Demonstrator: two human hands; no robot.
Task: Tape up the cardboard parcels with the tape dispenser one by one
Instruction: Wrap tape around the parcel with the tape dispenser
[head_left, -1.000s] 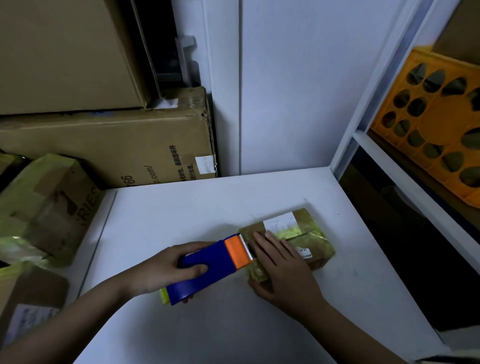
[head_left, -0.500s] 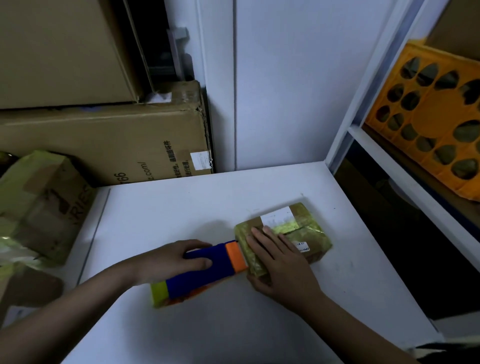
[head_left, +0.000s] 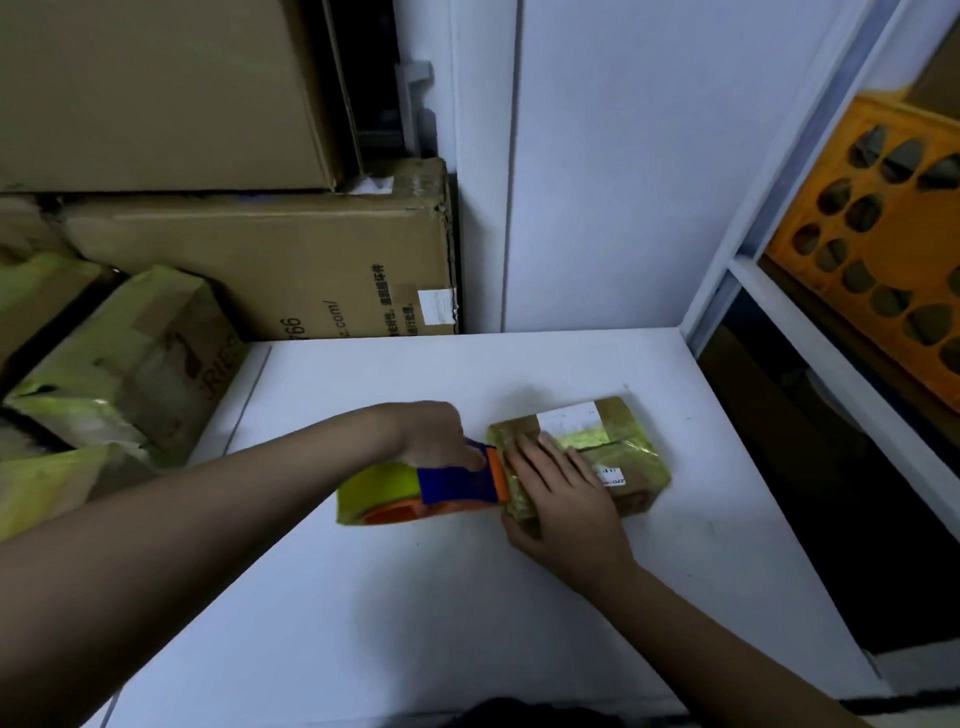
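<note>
Hands work side by side on the white table (head_left: 363, 597). The left hand (head_left: 434, 436) reaches in from the left with its arm stretched low across the table. Its fingers curl over the top of the blue and orange tape dispenser (head_left: 457, 483) and grip it. The dispenser's orange end touches the left side of the small cardboard parcel (head_left: 623, 447), and a roll of yellow tape (head_left: 376, 491) sits at its back end. The right hand (head_left: 563, 499) lies flat on the near left part of the parcel, fingers straight and spread, pressing down. The parcel sits on the table near the right edge, wrapped in shiny yellow tape. More taped boxes (head_left: 130, 358) are piled at the left.
</note>
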